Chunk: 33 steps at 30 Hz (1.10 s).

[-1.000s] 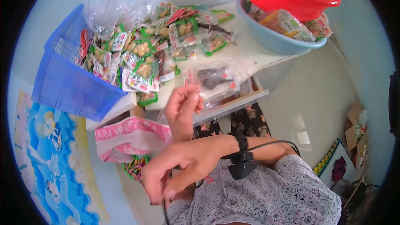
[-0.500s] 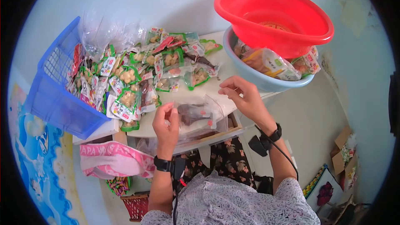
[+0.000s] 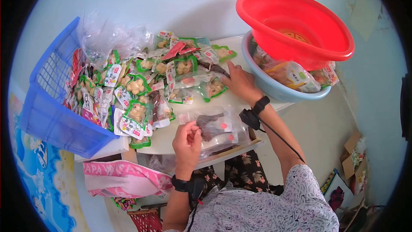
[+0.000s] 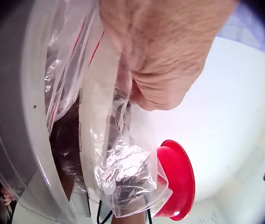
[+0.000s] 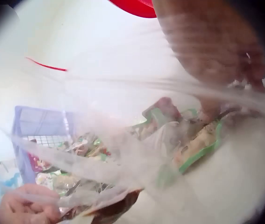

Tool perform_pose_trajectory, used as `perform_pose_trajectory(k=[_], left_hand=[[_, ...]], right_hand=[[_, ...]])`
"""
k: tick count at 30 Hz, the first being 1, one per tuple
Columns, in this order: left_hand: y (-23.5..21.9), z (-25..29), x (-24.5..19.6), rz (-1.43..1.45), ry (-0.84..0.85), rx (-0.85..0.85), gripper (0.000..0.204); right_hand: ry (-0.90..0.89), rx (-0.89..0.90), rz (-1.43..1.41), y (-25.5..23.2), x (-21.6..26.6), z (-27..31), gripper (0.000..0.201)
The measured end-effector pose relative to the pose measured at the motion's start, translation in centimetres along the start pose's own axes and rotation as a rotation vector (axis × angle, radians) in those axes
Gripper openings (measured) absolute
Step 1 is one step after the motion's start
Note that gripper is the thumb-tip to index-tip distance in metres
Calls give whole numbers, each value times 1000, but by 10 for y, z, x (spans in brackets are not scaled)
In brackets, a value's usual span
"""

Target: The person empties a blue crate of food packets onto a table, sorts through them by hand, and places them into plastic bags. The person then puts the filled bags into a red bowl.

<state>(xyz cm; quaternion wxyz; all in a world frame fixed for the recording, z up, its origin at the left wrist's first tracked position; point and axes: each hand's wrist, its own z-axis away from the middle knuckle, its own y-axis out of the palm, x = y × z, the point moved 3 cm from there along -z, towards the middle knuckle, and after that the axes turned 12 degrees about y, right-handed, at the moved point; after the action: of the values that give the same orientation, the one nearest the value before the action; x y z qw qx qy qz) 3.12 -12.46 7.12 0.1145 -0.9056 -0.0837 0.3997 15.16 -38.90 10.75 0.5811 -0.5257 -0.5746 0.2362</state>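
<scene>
My left hand (image 3: 187,144) pinches the left edge of a clear zip bag (image 3: 234,122) with dark packets inside, near the table's front edge. In the left wrist view, the fingers of the left hand (image 4: 158,51) hold the bag's plastic (image 4: 139,200). My right hand (image 3: 243,85) is at the right end of the packet pile, its fingertips curled on the end of a long dark packet (image 3: 218,69). Through blurred clear plastic, the right wrist view shows this hand (image 5: 212,46) beside green-edged packets (image 5: 200,147).
A blue basket (image 3: 64,122) lies tipped at the left, beside many packets (image 3: 137,87) and empty clear bags (image 3: 109,38). At the right, a red basin (image 3: 274,25) rests on a light blue basin (image 3: 279,92) holding packets. An open drawer (image 3: 227,157) juts out below the tabletop.
My right hand has moved from above the clear bag's right side back to the pile, onto the dark packet. My left hand stays at the bag's left edge. The head view has shifted slightly.
</scene>
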Motion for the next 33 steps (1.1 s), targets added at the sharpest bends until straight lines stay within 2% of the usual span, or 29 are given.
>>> perform_pose_trajectory(k=[3, 6, 9, 12, 13, 16, 17, 22, 24, 27, 30, 33], left_hand=[[0, 0, 3, 2, 7, -21, 33], [-3, -1, 0, -101, 20, -45, 35], [-6, -9, -5, -295, 107, -38, 36], [-17, -14, -1, -362, 131, -6, 34], [-22, -14, 3, -343, 111, 21, 34], [-29, -19, -2, -299, 94, 115, 34], [-30, -18, -2, -282, 84, 138, 34], [-17, -25, -2, -256, 126, 263, 46], [-5, -28, -8, -395, 183, 328, 49], [4, -24, -14, -567, 247, 396, 53], [10, -20, -17, -713, 276, 476, 56], [19, -19, -28, -845, 286, 537, 60]], right_hand=[[-1, 17, -4, 7, -10, -16, 86], [42, 53, -187, 4, -14, -12, 99], [141, 170, -334, -2, -20, 7, 99], [181, 145, -560, -3, -35, 27, 97], [248, 173, -775, -2, -40, 39, 85], [92, 57, -447, 3, -66, 53, 75], [112, 26, -458, 3, -73, 61, 63], [170, 55, -329, -20, -75, 87, 41], [229, 116, -342, -28, -74, 97, 35], [196, 2, -480, -33, -77, 121, 30], [278, -145, -406, -49, -74, 146, 27], [7, -421, -286, -45, -82, 157, 25]])
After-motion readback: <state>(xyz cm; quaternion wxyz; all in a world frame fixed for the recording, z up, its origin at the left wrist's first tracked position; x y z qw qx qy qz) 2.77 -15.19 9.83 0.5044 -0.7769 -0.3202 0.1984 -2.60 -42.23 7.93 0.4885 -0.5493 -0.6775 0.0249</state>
